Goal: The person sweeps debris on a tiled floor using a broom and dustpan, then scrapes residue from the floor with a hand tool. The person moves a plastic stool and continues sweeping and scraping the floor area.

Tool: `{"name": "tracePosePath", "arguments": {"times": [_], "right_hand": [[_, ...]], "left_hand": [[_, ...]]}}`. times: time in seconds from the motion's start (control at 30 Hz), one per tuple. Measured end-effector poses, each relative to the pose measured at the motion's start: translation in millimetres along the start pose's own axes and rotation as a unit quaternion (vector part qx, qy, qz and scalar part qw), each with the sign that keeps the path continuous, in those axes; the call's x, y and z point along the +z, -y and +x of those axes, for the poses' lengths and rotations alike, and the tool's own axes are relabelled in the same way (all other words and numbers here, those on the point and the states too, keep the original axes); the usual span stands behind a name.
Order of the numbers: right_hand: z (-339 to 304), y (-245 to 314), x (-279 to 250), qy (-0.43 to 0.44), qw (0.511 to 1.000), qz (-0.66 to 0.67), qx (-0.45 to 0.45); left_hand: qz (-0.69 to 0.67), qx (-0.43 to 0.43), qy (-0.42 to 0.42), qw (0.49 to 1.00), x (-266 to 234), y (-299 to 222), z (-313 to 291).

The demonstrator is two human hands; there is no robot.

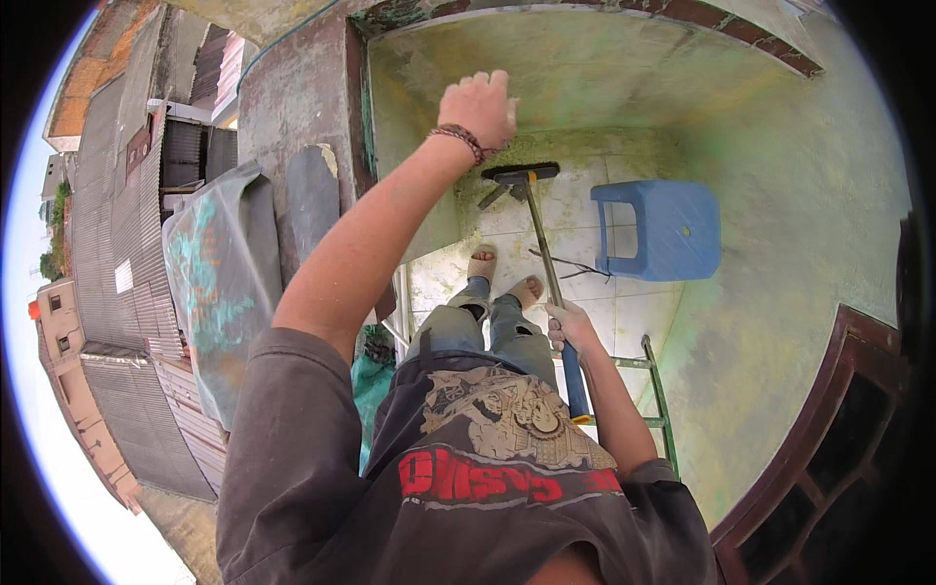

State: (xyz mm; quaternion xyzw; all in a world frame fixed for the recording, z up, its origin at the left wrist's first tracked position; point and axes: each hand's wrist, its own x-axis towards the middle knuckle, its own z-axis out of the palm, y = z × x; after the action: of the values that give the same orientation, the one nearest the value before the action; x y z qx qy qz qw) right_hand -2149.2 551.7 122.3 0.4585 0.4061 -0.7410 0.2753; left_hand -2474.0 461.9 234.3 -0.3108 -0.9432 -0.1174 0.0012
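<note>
Two bare hands show. The left hand (478, 112) is raised with its fingers curled together in a fist; whether it encloses anything cannot be told. One braided bracelet (463, 139) circles its wrist. The right hand (575, 327) is clamped around the pole of one long-handled floor brush (542, 226). The brush's single blue grip (574, 385) runs from just below this hand back toward the shirt (487, 517), while its one dark head (526, 172) lies ahead and slightly left of the right hand, on the stained tile floor (580, 216).

One blue plastic stool (673, 232) stands apart, ahead and to the right of the right hand. Between that hand and the stool lies a thin dark twig-like piece (575, 268). One green metal frame (657, 395) with rungs is nearer the body, right of the right hand. Two dusty feet (482, 265) are left of it. Well left of both hands hangs one grey tarp (229, 283) smeared with turquoise.
</note>
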Motion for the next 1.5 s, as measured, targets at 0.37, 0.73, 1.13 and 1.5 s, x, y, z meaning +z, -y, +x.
{"name": "tracePosePath", "arguments": {"times": [0.37,0.73,1.13,1.5], "right_hand": [[248,-4,75,0.019,0.994,0.108,-0.003],[197,-84,111,-0.021,0.994,0.081,-0.074],[215,-169,152,-0.019,0.981,0.120,-0.152],[248,-154,210,-0.048,0.974,0.220,-0.032]], "left_hand": [[0.194,0.292,0.108,0.930,-69,158,42],[0.107,0.291,0.086,0.947,-73,181,30],[-0.027,0.317,0.090,0.944,-76,164,35],[-0.034,0.358,0.074,0.930,-66,178,44]]}}
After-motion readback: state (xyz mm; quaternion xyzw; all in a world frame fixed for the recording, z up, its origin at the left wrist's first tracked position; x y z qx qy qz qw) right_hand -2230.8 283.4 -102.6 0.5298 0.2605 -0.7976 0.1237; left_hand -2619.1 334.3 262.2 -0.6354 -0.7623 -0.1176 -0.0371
